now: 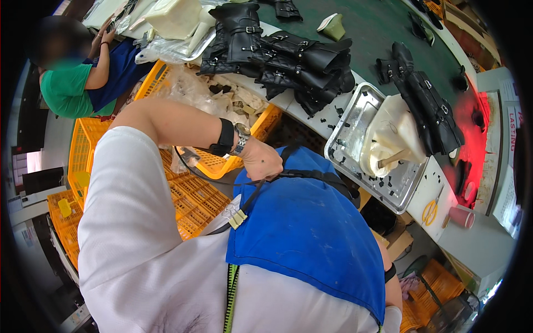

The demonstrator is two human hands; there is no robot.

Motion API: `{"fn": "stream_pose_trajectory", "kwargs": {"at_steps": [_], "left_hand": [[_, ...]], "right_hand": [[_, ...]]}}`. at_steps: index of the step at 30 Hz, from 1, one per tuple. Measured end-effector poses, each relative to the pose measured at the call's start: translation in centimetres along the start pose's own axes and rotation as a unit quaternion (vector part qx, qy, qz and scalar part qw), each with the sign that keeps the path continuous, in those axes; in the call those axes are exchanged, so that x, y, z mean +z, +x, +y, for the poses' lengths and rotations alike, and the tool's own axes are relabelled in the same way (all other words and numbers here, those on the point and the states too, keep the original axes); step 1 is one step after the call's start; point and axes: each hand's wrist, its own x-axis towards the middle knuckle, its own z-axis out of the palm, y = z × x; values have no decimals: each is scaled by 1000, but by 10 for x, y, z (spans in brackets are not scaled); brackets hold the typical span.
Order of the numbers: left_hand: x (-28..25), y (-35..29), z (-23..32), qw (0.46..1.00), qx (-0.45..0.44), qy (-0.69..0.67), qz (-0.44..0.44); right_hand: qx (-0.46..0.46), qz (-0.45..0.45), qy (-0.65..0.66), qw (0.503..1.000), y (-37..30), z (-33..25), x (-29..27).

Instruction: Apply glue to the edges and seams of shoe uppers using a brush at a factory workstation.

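Observation:
My left hand (pixel 263 162) is bent in toward my waist, its fingers curled closed at a black strap (pixel 311 174). That strap runs across the blue apron (pixel 311 222) I wear. A watch (pixel 241 139) and a black band (pixel 225 137) are on the left wrist. Beside the hand, a thin black cord leads down to a metal clip (pixel 237 218) at the apron's edge. Of my right arm only a part with a black band (pixel 391 272) shows at the apron's right side; the right hand is hidden.
Black buckled boot uppers (pixel 277 53) are heaped on the table, with more (pixel 427 108) at right. A metal tray (pixel 345 139) holds a whitish plastic container (pixel 391 130) and black scraps. Yellow scissors (pixel 430 212) lie near a cup (pixel 462 217). Orange crates (pixel 202 205) stand left; another person (pixel 66 89) works beyond.

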Motion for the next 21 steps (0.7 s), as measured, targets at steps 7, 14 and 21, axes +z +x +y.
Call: {"fn": "stream_pose_trajectory", "kwargs": {"at_steps": [7,14,21], "left_hand": [[1,6,2,999,-30,-10,-13],[-8,19,14,999,-27,5,-21],[6,21,35,998,-46,-6,51]], "right_hand": [[-22,-9,-1,1000,-3,18,0],[-43,6,-6,999,-16,38,1],[48,-104,-33,993,-33,115,11]]}}
